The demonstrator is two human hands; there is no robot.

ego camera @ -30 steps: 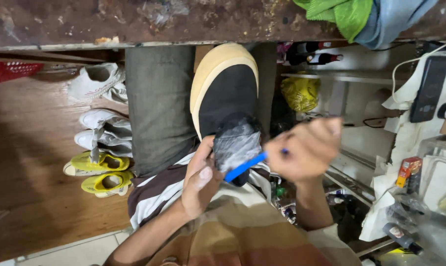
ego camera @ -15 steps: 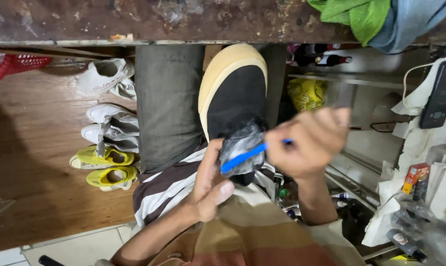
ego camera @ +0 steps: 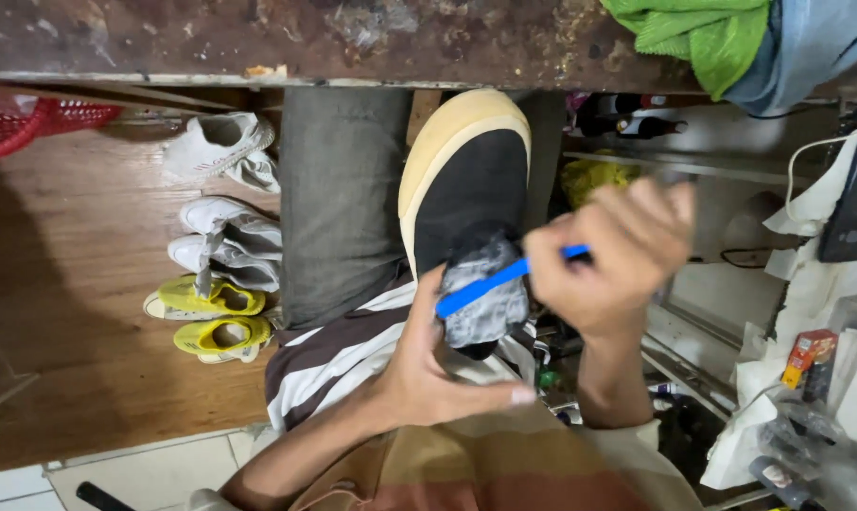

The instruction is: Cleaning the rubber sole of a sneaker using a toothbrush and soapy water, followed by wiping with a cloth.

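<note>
A: What is held in the right hand?

B: A thin blue stick, perhaps a brush handle, is gripped there. The fingers are curled shut around its far end, and its near end is laid across a crumpled wad of clear plastic.

A: And where is that plastic found?

B: It is stuffed in or over the heel opening of a black shoe with a cream sole. The shoe is held up in the middle of the view, toe pointed away, below the edge of a stained workbench.

A: How is the left hand placed?

B: It is set at the shoe's heel, from below. The thumb is stretched out to the right, beneath the plastic, while the other fingers are hidden behind the heel; whether they are pressed on it cannot be told.

A: What else is seen around?

B: A grey trouser leg is seen just left of the shoe, and a striped brown and white cloth is spread over the lap. On the wooden floor to the left, white sneakers and yellow sneakers are lined up. A green cloth is draped on the bench at the upper right, and a dark phone is seen at the right edge.
</note>
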